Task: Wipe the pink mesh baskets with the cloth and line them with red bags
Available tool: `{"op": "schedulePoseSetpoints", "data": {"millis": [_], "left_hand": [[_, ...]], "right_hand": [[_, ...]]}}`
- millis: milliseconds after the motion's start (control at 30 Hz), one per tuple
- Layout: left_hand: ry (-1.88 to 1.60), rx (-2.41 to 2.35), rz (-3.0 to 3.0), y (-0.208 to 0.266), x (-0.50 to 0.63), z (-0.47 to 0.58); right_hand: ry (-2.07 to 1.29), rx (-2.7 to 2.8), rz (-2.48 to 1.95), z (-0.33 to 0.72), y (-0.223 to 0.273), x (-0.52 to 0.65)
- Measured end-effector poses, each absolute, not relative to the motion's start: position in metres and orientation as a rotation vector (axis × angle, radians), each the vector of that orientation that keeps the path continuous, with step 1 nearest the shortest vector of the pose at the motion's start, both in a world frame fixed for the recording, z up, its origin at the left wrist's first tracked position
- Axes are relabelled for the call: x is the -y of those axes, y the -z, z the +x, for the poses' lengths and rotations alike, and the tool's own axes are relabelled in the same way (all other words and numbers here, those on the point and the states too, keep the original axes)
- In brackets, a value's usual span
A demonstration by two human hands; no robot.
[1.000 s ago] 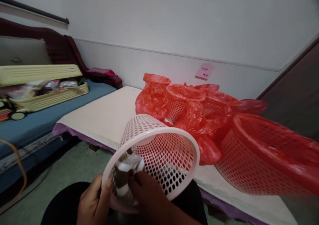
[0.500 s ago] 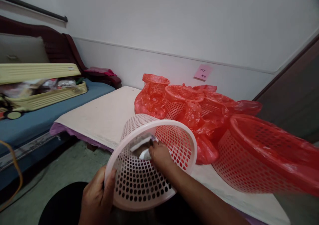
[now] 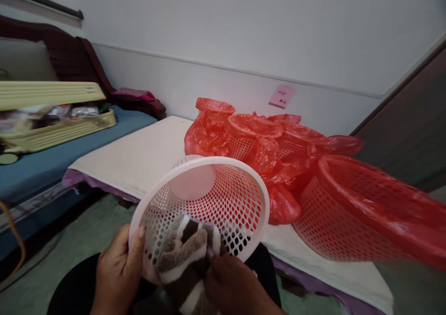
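Note:
A pale pink perforated plastic basket (image 3: 205, 164) lies tipped with its mouth toward me, over my lap. My left hand (image 3: 118, 264) grips its rim at the left, thumb over the edge. At the lower part of the mouth, my right hand (image 3: 230, 278) is closed on a striped fluffy cloth (image 3: 188, 254) in brown, grey and white. Part of the cloth is still inside the basket and part hangs over the rim; its lower end is out of sight. The right fingertips are dim and partly hidden by the cloth.
Several baskets lined with red plastic bags (image 3: 258, 129) crowd the cream-topped low table (image 3: 149, 147); a large red-lined basket (image 3: 348, 213) leans at the right. A yellow suitcase (image 3: 62, 129) lies partly open on the blue bed (image 3: 135, 117). A pink note (image 3: 282, 95) is on the wall.
My right hand has drawn the striped cloth from deep in the basket down to its mouth, toward me. The left hand keeps its hold, and the basket has shifted slightly left.

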State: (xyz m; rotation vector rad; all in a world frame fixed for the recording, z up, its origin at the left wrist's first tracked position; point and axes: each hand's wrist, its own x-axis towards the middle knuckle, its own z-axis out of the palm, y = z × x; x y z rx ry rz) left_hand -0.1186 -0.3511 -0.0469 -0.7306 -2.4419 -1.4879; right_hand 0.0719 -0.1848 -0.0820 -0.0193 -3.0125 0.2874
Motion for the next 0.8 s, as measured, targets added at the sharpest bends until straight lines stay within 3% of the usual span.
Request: {"op": "schedulePoseSetpoints", "data": {"millis": [133,200,467,667,800], "left_hand": [[1.508,2.433,-0.686,0.040,0.346,-0.116],[1.515,2.422,-0.710,0.038,0.344,-0.115],[1.676,2.500,-0.561,0.047,0.355,-0.115],[1.609,2.534,-0.425,0.051,0.364,-0.118],[1.631,2.544,-0.425,0.047,0.360,-0.118]], "right_hand": [[0.196,2.778,0.134,0.076,0.089,0.179],[0.273,2.692,0.091,0.075,0.095,0.176],[0.094,2.704,0.160,0.055,0.092,0.181],[-0.011,2.755,0.224,0.048,0.084,0.188],[0.056,2.673,0.223,0.046,0.097,0.193]]}}
